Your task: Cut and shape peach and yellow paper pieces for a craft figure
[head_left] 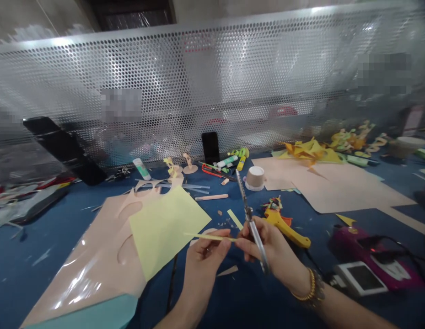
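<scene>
My left hand [207, 256] pinches a thin yellow paper strip [205, 236] between thumb and fingers. Close beside it, my right hand [263, 242] holds metal tweezers or scissors [248, 211] that point up and away; which of the two is hard to tell. The right thumb and fingertips also meet the strip's right end. To the left of the hands lies a yellow-green paper sheet [167, 228], on top of a larger pale pink sheet [92, 256] with round cut-outs. A short pale green strip [234, 219] rests just behind the right hand.
A yellow glue gun [289, 230] sits right of the hands, near a purple device [387, 260] with cables. Behind are an upturned cup [256, 177], glue sticks [142, 169], pens and a dark phone [210, 146]. Pink sheets [349, 187] and yellow paper pieces lie at the right; perforated metal stands behind.
</scene>
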Tool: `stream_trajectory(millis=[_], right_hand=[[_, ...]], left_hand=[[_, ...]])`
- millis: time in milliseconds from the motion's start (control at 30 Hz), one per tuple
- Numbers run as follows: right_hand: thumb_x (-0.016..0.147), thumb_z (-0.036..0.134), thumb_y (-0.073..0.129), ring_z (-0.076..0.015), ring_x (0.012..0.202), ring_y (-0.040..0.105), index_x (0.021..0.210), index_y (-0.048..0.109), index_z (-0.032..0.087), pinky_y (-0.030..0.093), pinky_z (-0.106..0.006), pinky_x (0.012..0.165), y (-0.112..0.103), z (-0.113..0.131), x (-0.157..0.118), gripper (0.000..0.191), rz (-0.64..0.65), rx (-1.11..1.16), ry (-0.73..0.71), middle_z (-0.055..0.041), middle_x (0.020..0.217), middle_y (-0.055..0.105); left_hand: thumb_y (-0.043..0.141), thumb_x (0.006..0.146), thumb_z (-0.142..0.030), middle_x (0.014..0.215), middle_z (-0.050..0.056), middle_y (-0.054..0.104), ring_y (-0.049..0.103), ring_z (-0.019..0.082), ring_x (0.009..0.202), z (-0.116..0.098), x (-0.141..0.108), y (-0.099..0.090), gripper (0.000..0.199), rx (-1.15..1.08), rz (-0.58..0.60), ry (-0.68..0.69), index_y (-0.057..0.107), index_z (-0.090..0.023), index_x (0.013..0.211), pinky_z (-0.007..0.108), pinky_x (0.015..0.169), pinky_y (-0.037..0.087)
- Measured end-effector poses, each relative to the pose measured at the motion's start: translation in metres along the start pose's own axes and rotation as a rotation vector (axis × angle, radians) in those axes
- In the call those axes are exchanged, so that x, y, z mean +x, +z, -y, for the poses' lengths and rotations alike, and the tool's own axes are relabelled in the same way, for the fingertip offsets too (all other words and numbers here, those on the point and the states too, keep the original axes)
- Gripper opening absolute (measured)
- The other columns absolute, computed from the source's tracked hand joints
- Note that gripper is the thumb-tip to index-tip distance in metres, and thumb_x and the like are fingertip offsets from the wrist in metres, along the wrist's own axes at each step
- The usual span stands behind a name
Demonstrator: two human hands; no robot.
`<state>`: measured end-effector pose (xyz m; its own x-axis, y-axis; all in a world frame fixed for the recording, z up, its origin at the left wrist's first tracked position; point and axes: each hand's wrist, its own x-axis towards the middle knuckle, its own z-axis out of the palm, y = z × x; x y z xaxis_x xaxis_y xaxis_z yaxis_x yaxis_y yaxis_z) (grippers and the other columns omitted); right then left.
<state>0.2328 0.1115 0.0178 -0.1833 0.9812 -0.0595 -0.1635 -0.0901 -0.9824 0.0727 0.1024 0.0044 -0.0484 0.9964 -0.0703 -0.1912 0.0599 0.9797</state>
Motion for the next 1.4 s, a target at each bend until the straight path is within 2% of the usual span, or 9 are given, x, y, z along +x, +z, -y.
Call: stream_trajectory(millis=[167,400,633,867,1067,1167,1300,1400], right_hand=[[0.068,0.034,0.081,-0.0086,0.052,0.053,0.076,0.054,0.018,0.042,-0.021,0.049,-0.001,0.001,-0.001,0.033,-0.028,-0.105,-0.055,0.0054,0.065,0.057],[0.061,0.035,0.085,-0.008,0.048,0.053,0.073,0.052,0.018,0.043,-0.02,0.047,0.002,-0.002,0.001,0.039,-0.002,0.018,0.013,0.007,0.063,0.056],[0.062,0.034,0.085,-0.0088,0.05,0.055,0.075,0.053,0.018,0.042,-0.02,0.047,0.0,-0.008,0.004,0.037,-0.015,-0.006,0.005,0.0063,0.064,0.057],[0.06,0.035,0.085,-0.0093,0.05,0.055,0.074,0.053,0.018,0.044,-0.021,0.049,-0.001,-0.008,0.004,0.039,-0.003,0.001,0.022,0.0062,0.065,0.057],[0.065,0.034,0.083,-0.0089,0.052,0.055,0.077,0.055,0.017,0.042,-0.02,0.047,-0.003,-0.008,0.004,0.035,-0.023,-0.041,0.012,0.005,0.068,0.058],[0.064,0.037,0.083,-0.009,0.05,0.055,0.077,0.055,0.018,0.042,-0.021,0.047,-0.003,-0.007,0.004,0.036,-0.043,-0.036,0.035,0.0051,0.067,0.057],[0.063,0.043,0.082,-0.0083,0.047,0.049,0.075,0.053,0.019,0.039,-0.021,0.046,-0.004,-0.003,0.004,0.039,-0.114,-0.055,0.031,0.006,0.059,0.053],[0.066,0.055,0.077,-0.0085,0.049,0.047,0.08,0.056,0.019,0.04,-0.021,0.048,-0.005,-0.003,0.001,0.044,-0.073,-0.02,0.001,0.0045,0.06,0.054]], left_hand=[[0.081,0.067,-0.031,0.087,0.004,0.075,0.068,0.019,0.081,0.006,0.002,-0.002,0.013,0.034,-0.021,0.044,0.079,-0.022,0.077,0.023,0.073,0.053],[0.08,0.067,-0.03,0.079,0.005,0.075,0.069,0.018,0.074,0.002,-0.001,0.0,0.013,0.072,0.017,0.035,0.078,-0.02,0.075,0.023,0.07,0.055],[0.079,0.069,-0.032,0.083,0.004,0.075,0.069,0.018,0.077,0.008,0.002,-0.002,0.015,0.082,-0.044,0.032,0.077,-0.02,0.077,0.022,0.07,0.054],[0.079,0.066,-0.033,0.081,0.007,0.076,0.07,0.022,0.076,-0.001,0.001,0.002,0.016,0.122,-0.004,0.021,0.078,-0.019,0.074,0.028,0.071,0.057],[0.075,0.073,-0.035,0.088,0.007,0.076,0.069,0.021,0.082,0.005,0.002,-0.001,0.018,0.148,0.028,0.007,0.078,-0.019,0.081,0.028,0.077,0.055],[0.078,0.07,-0.036,0.089,0.006,0.076,0.069,0.02,0.083,0.008,0.003,-0.001,0.021,0.063,-0.03,-0.039,0.078,-0.019,0.083,0.028,0.078,0.055],[0.083,0.065,-0.036,0.084,0.005,0.076,0.07,0.018,0.08,0.004,0.007,0.0,0.029,-0.193,-0.146,-0.109,0.076,-0.018,0.087,0.027,0.08,0.055],[0.084,0.064,-0.034,0.08,0.004,0.076,0.07,0.016,0.077,-0.002,0.01,0.0,0.031,-0.305,-0.187,-0.09,0.073,-0.017,0.087,0.026,0.078,0.055]])
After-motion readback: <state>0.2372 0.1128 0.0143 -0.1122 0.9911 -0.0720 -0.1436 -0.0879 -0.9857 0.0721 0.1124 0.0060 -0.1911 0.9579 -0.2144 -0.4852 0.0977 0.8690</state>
